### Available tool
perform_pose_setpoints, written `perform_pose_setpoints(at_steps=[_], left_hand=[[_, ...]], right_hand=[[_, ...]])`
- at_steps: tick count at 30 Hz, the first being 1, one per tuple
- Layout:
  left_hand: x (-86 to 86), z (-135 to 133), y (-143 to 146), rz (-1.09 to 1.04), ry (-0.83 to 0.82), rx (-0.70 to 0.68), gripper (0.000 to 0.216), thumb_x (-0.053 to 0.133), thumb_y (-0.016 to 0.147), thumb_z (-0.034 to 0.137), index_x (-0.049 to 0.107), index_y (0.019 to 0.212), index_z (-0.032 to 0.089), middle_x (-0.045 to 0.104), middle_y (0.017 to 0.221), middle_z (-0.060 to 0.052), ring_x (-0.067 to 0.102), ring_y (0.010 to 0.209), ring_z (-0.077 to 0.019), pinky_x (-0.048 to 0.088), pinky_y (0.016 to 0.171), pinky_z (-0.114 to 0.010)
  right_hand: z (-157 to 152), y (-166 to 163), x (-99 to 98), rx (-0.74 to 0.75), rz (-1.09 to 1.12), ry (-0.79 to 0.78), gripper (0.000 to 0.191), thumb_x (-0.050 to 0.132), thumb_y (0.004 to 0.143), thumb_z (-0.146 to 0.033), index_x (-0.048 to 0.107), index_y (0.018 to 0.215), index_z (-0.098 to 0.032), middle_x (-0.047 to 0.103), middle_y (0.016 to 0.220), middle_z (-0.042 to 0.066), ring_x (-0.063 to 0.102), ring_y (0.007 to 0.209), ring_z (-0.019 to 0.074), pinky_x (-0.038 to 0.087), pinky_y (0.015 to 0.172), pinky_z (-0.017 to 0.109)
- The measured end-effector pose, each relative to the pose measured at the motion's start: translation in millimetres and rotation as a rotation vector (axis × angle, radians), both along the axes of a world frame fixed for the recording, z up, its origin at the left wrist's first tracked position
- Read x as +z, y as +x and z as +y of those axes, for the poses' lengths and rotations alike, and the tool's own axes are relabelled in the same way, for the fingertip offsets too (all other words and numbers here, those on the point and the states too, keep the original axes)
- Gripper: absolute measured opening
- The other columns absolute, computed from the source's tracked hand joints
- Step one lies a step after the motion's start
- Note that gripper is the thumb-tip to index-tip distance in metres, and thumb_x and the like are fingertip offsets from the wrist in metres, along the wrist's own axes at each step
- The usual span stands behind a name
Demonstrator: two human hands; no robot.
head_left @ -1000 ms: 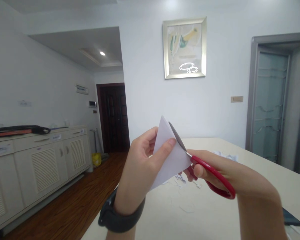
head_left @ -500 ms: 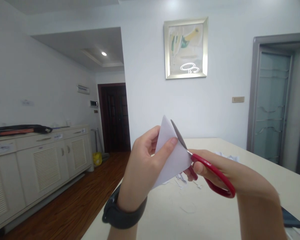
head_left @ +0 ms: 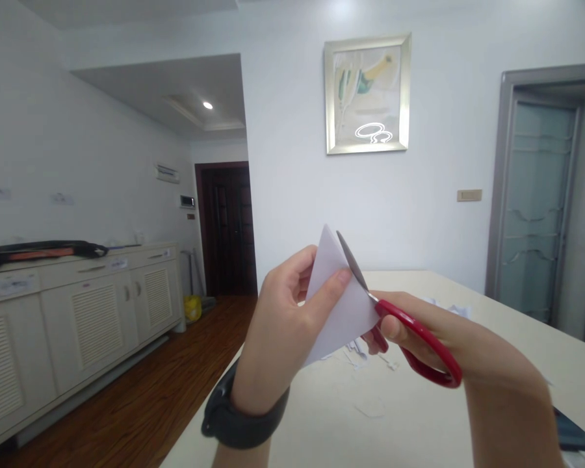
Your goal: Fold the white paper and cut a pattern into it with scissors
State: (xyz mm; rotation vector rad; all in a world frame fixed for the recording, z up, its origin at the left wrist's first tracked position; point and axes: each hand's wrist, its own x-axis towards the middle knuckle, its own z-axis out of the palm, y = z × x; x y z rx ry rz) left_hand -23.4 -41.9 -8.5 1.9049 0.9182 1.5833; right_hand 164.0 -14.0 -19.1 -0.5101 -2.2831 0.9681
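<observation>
Bright, even indoor light, with a dimmer 10 o'clock corner and soft, wide-angle edges.
The white wall [head_left: 292,188] glows palest toward 12 o'clock, where a blown-out patch spreads at the top edge. A small ceiling lamp [head_left: 207,104] burns as a white spot at 11 o'clock; below it, the dark door [head_left: 236,227] sinks into shade. At 1 o'clock, glass over the framed picture [head_left: 368,78] throws back looping white glare. The red scissors [head_left: 419,331] carry a thin highlight, while the paper [head_left: 329,296] shows soft grey shading. Lines lean and stretch outward, plainest on the cabinet [head_left: 97,325] at 8 o'clock, whose labels [head_left: 14,284] are too smeared to read.
</observation>
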Motion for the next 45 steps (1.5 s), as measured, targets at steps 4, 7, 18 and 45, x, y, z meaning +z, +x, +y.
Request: perform_pose_setpoints(at_steps=[4,7,18,45], left_hand=[[-0.5,-0.3,0.8,-0.005,-0.006,0.000,0.023,0.058,0.084,0.044,0.059,0.089,0.021,0.064,0.083,-0.002,0.063,0.072,-0.0187,0.049,0.061,-0.027],[-0.5,-0.2,1.0,-0.008,-0.008,-0.001,0.023,0.058,0.084,0.044,0.058,0.085,0.021,0.065,0.083,-0.002,0.063,0.072,-0.0191,0.049,0.061,-0.027],[-0.2,-1.6,-0.5,0.001,-0.027,-0.010,0.021,0.057,0.084,0.043,0.056,0.082,0.022,0.063,0.082,0.000,0.062,0.071,-0.0179,0.048,0.061,-0.026],[1.7,-1.8,-0.7,0.025,0.023,0.038,0.023,0.052,0.087,0.041,0.057,0.079,0.021,0.060,0.076,-0.001,0.056,0.068,-0.0156,0.045,0.057,-0.022]], right_hand=[[0.6,0.2,0.2,-0.011,-0.012,0.018,0.047,0.038,0.088,-0.065,0.048,0.080,-0.019,0.049,0.081,0.001,0.045,0.074,0.0144,0.040,0.065,0.025],[1.3,0.2,0.5,0.008,-0.011,0.028,0.045,0.037,0.090,-0.063,0.048,0.082,-0.020,0.049,0.081,0.001,0.045,0.074,0.0142,0.040,0.066,0.025],[1.7,-0.8,-0.4,-0.015,-0.024,0.019,0.049,0.037,0.089,-0.065,0.050,0.081,-0.019,0.051,0.079,0.002,0.046,0.070,0.0134,0.041,0.063,0.024],[-6.4,-3.4,5.3,-0.019,-0.023,-0.008,0.049,0.038,0.088,-0.066,0.048,0.080,-0.018,0.048,0.079,0.001,0.045,0.072,0.0132,0.040,0.066,0.025]])
